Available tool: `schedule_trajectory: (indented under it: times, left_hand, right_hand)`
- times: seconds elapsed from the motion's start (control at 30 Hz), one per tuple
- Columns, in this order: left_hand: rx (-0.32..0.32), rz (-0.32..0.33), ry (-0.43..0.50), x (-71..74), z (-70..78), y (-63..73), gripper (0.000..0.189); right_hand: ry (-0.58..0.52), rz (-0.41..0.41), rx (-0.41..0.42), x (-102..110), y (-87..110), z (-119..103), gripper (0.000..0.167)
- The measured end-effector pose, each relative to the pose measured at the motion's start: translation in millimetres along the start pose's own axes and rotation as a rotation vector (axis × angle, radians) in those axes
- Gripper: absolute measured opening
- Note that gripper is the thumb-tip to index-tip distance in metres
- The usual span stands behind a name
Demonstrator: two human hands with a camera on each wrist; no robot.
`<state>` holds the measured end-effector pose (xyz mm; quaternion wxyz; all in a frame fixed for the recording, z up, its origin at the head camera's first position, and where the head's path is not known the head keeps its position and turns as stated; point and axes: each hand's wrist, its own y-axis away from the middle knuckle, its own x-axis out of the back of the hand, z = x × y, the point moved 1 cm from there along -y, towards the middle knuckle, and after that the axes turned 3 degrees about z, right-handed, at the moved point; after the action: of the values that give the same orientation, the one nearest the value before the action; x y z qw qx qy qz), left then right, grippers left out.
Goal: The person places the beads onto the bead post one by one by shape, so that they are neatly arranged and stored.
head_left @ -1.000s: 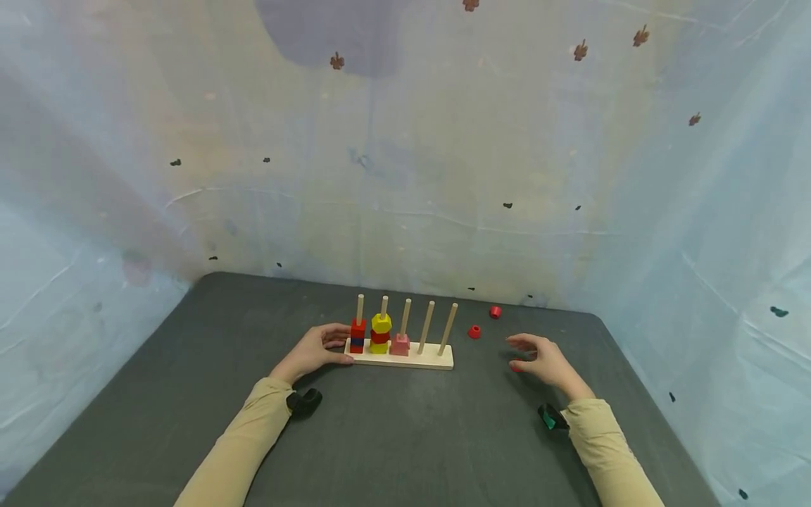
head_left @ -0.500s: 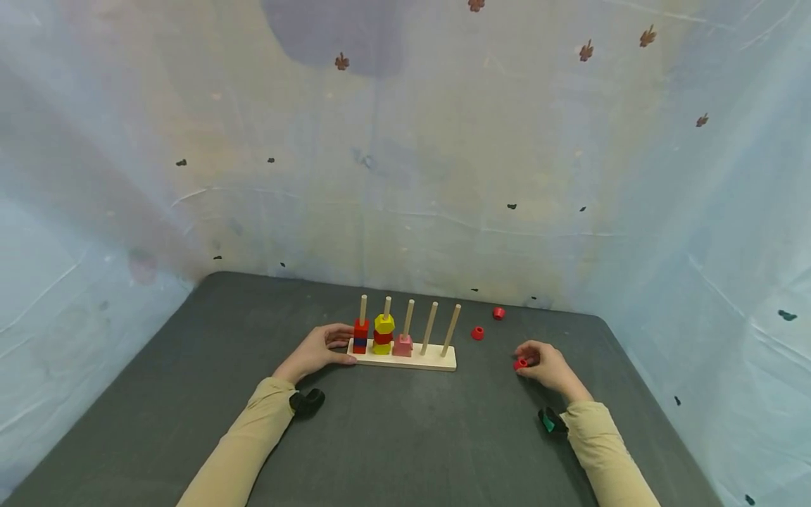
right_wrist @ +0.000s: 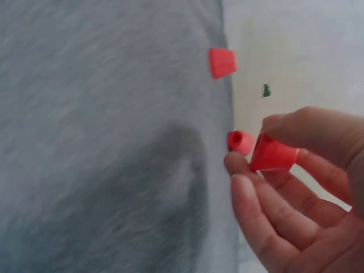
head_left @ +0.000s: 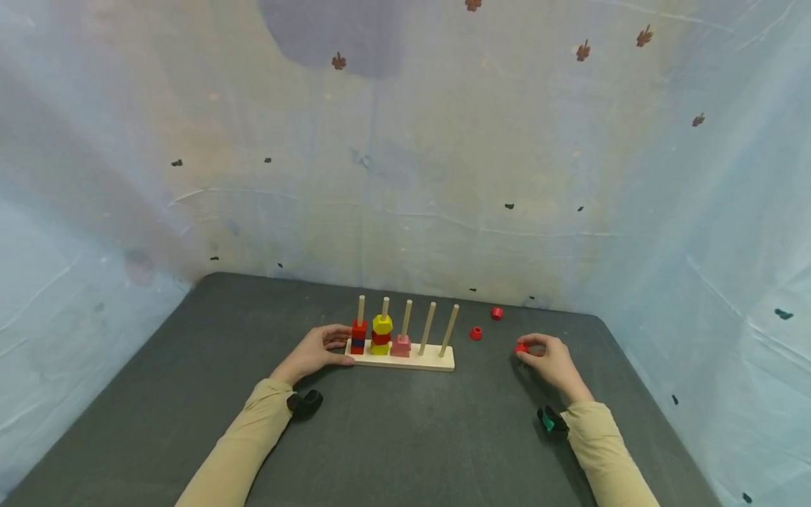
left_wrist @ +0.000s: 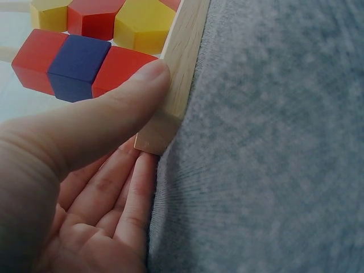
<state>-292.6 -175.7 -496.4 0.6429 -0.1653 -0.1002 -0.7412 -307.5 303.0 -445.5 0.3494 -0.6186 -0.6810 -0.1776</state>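
Note:
A wooden peg stand (head_left: 434,362) with several upright pegs stands on the dark table. My left hand (head_left: 313,352) grips its left end, thumb along one side and fingers behind, as the left wrist view shows. The leftmost peg carries red and blue blocks (left_wrist: 79,68). On the peg beside it, yellow and red blocks (head_left: 381,337) are stacked, and the middle peg bears a pink block (head_left: 400,346). To the right of the stand, my right hand (head_left: 551,362) pinches a red tapered block (right_wrist: 277,155) between thumb and fingers, raised off the table.
Two more red tapered blocks lie on the table right of the stand: a nearer block (head_left: 476,334) and a farther block (head_left: 497,313). The two right pegs (head_left: 449,331) are bare. A pale patterned sheet (head_left: 405,176) encloses the table's back and sides.
My right hand first hovered open over the red block, then closed its fingers on it and lifted it slightly. The left hand and the stand have stayed in place.

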Motion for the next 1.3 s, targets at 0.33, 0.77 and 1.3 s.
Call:
schedule_trajectory:
  times: [0.33,0.77,1.3]
  left_hand:
    - [-0.026,-0.002,-0.006,0.3,0.5,1.2,0.064]
    - [-0.02,-0.001,-0.004,-0.3,2.7,1.0,0.063]
    - [-0.019,-0.007,-0.006,1.0,1.5,0.9,0.064]
  right_hand:
    - [-0.211,0.079,0.142,6.0,-7.6,-70.7,0.032]
    - [-0.377,0.104,0.32,-16.0,-10.8,-155.4,0.031]
    - [-0.397,0.094,0.424,-40.8,-14.7,-179.0,0.033]
